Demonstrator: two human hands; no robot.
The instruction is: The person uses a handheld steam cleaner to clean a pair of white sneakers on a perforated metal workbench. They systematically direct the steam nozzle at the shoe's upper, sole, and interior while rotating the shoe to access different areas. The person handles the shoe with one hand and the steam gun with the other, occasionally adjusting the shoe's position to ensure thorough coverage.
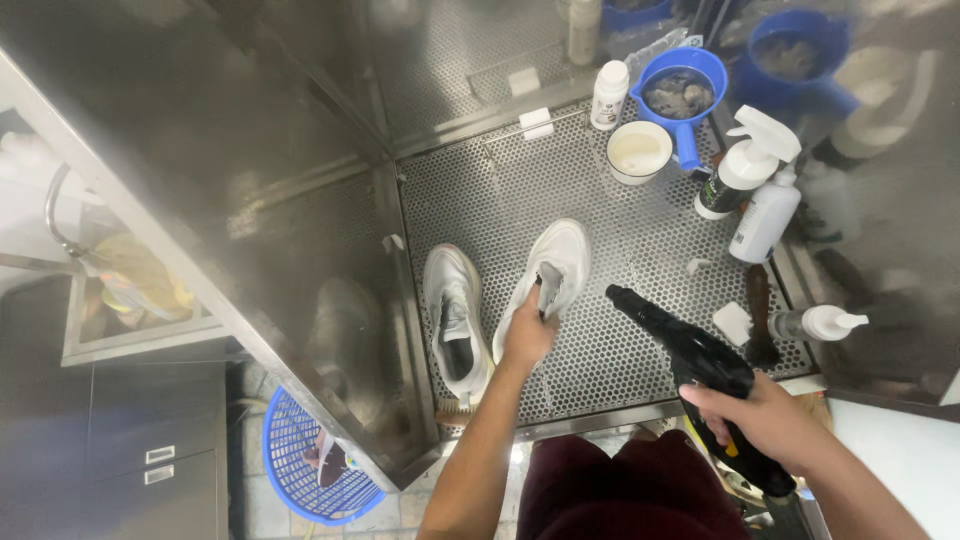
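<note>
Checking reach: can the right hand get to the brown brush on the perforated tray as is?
Probably not freely: the right hand is gripping the black spray gun. The path to the brown brush looks open.

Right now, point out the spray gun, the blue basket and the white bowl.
spray gun [690, 350], head view, on its black barrel.
blue basket [285, 460], head view, on its left wall.
white bowl [640, 172], head view, on its front rim.

Your left hand [527, 335] covers the opening of the right white shoe [556, 268], the black spray gun [700, 375] is partly hidden by your right hand [765, 418], and the far blue basin [792, 50] looks blurred.
</note>
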